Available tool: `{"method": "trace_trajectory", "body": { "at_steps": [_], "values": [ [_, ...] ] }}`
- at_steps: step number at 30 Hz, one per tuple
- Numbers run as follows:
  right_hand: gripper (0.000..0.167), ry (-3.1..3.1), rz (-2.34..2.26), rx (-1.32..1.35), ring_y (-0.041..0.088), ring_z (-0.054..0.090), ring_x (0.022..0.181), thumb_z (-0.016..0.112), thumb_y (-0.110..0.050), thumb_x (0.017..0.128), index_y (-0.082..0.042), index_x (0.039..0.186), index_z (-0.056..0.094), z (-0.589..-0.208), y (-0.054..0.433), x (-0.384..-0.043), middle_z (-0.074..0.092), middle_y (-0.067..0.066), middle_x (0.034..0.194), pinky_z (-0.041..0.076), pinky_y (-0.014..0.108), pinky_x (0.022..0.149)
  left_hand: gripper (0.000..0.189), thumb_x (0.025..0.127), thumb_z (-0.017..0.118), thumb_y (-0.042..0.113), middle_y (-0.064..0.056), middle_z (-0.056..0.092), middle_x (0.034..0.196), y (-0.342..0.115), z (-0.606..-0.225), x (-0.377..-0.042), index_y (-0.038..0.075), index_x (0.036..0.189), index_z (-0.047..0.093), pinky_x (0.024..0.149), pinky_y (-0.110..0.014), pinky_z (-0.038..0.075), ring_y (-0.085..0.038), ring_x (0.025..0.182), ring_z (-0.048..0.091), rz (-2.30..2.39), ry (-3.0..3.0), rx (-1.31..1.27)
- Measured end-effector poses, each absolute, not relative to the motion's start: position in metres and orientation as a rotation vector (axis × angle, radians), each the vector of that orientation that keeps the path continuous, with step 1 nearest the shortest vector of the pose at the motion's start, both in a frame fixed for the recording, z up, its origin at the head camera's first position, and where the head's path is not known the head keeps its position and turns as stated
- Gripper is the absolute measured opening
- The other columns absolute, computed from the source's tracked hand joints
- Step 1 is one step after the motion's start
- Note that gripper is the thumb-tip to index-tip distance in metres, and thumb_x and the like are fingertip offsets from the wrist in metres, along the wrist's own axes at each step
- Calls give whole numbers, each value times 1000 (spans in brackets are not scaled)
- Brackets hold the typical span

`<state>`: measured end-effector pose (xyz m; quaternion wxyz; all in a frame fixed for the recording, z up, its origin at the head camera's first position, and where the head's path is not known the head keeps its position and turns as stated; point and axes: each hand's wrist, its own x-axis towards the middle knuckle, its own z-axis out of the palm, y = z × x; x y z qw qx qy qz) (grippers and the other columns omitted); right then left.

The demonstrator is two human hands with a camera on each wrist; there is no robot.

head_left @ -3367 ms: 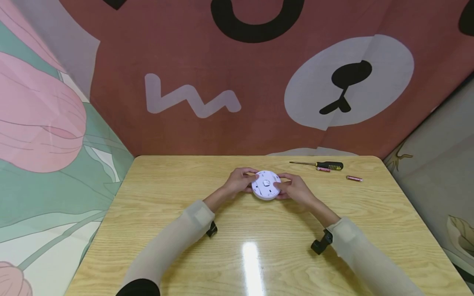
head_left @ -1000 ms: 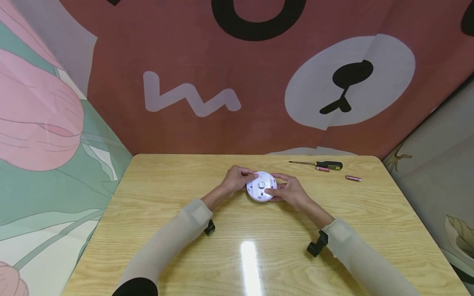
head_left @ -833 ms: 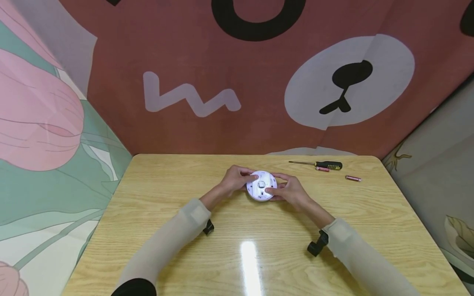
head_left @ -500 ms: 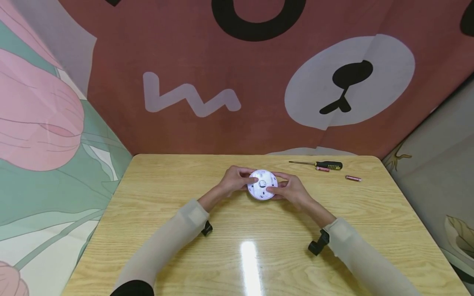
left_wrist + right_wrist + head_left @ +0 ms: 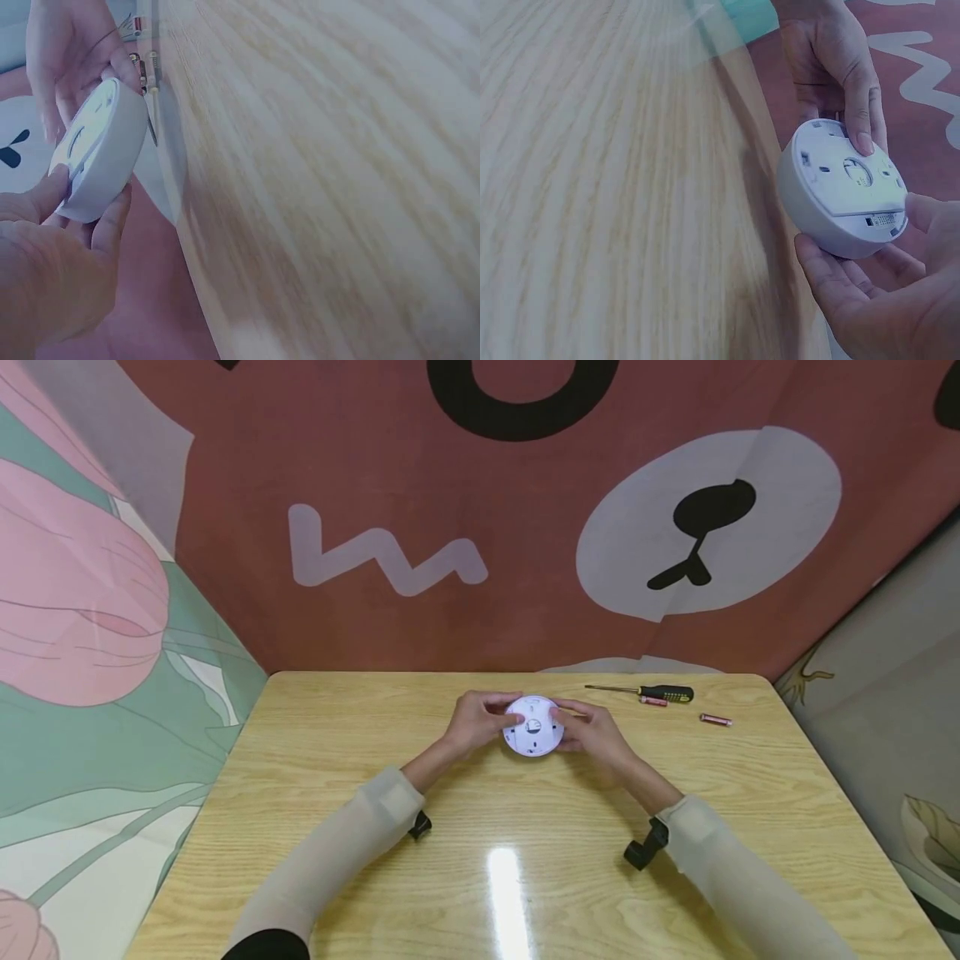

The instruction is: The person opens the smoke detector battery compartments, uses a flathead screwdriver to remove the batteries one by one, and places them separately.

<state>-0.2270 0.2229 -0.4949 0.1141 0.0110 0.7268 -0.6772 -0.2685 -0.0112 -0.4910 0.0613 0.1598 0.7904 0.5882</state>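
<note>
A round white plastic device [image 5: 534, 743] is held above the table between both hands, its slotted face turned up. My left hand [image 5: 472, 724] grips its left edge, thumb on the face and fingers underneath. Across from it my right hand [image 5: 603, 739] pinches the right edge, its thumb near the upper right rim. In the right wrist view the device [image 5: 802, 187] shows a round central hole, small slots and a panel with a straight seam. Its thick smooth side wall faces the left wrist view, where the device [image 5: 120, 154] stands tilted.
A black-and-yellow screwdriver [image 5: 671, 694] lies at the table's back right. One red battery [image 5: 654, 702] is just in front of its handle, and another red battery [image 5: 716, 721] lies farther right. The wooden table [image 5: 420, 893] meets a printed cloth [image 5: 375, 635] behind.
My right thumb has shifted from the lower right of the device's face up to its upper right rim. The device has risen slightly in the view. The screwdriver and batteries stay put.
</note>
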Motion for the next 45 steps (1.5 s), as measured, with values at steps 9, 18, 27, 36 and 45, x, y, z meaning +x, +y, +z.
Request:
{"method": "trace_trajectory", "body": {
  "at_steps": [9, 18, 27, 36, 45],
  "values": [
    [68, 1933, -2051, 116, 15, 77, 92, 56, -40, 111, 11, 154, 42, -489, 223, -236, 75, 6, 104, 61, 40, 95, 35, 84, 88, 1, -10, 78, 120, -9, -489, -264, 5, 118, 80, 90, -33, 63, -24, 112, 74, 1815, 2480, 721],
    [65, 1900, -1943, 26, 22, 77, 102, 57, -43, 110, 9, 149, 49, -484, 223, -236, 73, 15, 118, 55, 49, 104, 35, 85, 86, -3, -13, 77, 117, -6, -491, -262, 4, 119, 80, 92, -28, 60, -26, 112, 72, 1872, 2404, 882],
    [56, 1924, -1994, 49, 16, 75, 101, 62, -33, 109, 13, 140, 54, -489, 223, -235, 70, 9, 117, 57, 43, 103, 34, 86, 85, -2, -15, 75, 118, -7, -494, -262, 1, 119, 80, 101, -36, 57, -29, 115, 70, 1905, 2341, 927],
    [65, 2051, -2047, 57, 13, 68, 109, 75, -23, 101, 8, 152, 49, -492, 219, -236, 55, 24, 146, 53, 43, 109, 52, 94, 84, 23, -16, 71, 136, -19, -501, -272, -1, 137, 69, 96, -31, 60, -25, 122, 71, 1823, 2277, 702],
    [74, 2302, -1870, -109, 32, 60, 132, 82, -21, 95, -1, 157, 47, -496, 224, -235, 53, 21, 156, 54, 20, 96, 58, 90, 88, 22, -14, 75, 128, -22, -500, -275, 1, 140, 67, 94, -30, 61, -21, 114, 74, 1720, 2186, 549]
  ]
}}
